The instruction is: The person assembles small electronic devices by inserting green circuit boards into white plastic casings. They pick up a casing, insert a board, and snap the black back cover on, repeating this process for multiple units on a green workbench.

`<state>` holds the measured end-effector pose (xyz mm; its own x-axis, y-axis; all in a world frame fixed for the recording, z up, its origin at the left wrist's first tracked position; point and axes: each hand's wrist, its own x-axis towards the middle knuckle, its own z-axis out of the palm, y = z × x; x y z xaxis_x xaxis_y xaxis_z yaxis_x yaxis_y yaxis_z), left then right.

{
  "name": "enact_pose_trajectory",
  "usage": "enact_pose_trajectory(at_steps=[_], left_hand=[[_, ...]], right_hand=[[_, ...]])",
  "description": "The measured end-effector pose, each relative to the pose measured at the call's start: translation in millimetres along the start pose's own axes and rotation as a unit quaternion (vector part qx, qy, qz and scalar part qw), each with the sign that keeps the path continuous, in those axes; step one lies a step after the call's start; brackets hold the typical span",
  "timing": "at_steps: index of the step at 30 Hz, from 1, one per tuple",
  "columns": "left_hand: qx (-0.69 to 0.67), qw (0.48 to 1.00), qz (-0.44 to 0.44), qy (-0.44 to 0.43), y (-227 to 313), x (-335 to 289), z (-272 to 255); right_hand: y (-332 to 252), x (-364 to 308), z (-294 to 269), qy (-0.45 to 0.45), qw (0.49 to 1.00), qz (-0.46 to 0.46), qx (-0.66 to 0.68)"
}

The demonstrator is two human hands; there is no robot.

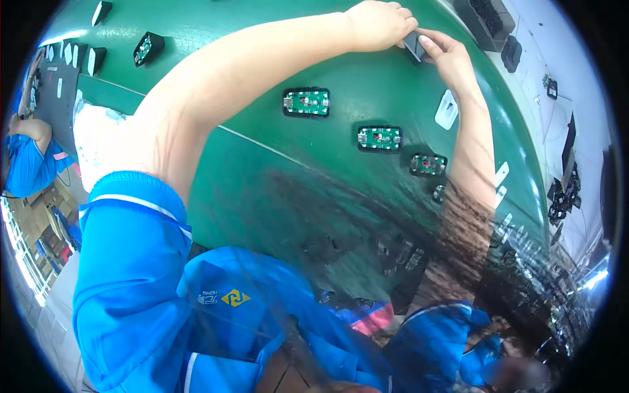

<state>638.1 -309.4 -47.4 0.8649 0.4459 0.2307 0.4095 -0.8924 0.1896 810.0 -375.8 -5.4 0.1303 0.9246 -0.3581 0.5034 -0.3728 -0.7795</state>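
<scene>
At the far side of the green table, my left hand (383, 26) and my right hand (452, 60) meet around a small dark grey casing (414, 47). The fingers of both are closed on it, and its inner side cannot be seen. Closer to me, a black housing with a green circuit board (306, 102) lies face up. To its right a second housing with a board (379, 139) and a third one (428, 164) follow in a slanting row. Beside my right forearm rests a white oval cover (447, 110).
A black housing with a board (148, 49) stands at the far left, near several dark casings with pale faces. A dark bin (485, 23) sits at the far right. A white plastic bag (98, 137) lies behind my left elbow. Another person's blue clothing (33, 164) shows at the left edge. Dark hair strands blur the lower right.
</scene>
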Motion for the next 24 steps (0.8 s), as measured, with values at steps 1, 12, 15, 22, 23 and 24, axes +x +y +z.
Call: enact_pose_trajectory(at_steps=[1,12,15,22,23,24], left_hand=[[-0.009,1.0,0.004,0.003,-6.3,4.1,1.7],[-0.458,0.755,-0.369,-0.292,-52.5,29.8,-16.7],[-0.375,0.782,-0.373,-0.331,-37.8,32.5,-44.5],[-0.219,0.926,-0.304,-0.042,-53.8,-14.1,-86.6],[-0.168,0.949,-0.266,0.03,-62.3,-29.6,-95.9],[-0.199,0.94,-0.271,-0.057,-67.8,-43.0,-134.5]], right_hand=[[3.2,2.4,-2.5,-0.012,1.0,0.005,0.029],[-40.7,-53.4,51.1,0.278,0.951,-0.116,0.075],[-61.8,-78.6,73.5,0.284,0.95,-0.12,0.048],[-94.3,-111.4,124.7,0.259,0.937,-0.203,-0.12],[-95.9,-114.0,132.1,0.229,0.928,-0.255,-0.146],[-100.3,-117.8,141.5,0.169,0.942,-0.233,-0.171]])
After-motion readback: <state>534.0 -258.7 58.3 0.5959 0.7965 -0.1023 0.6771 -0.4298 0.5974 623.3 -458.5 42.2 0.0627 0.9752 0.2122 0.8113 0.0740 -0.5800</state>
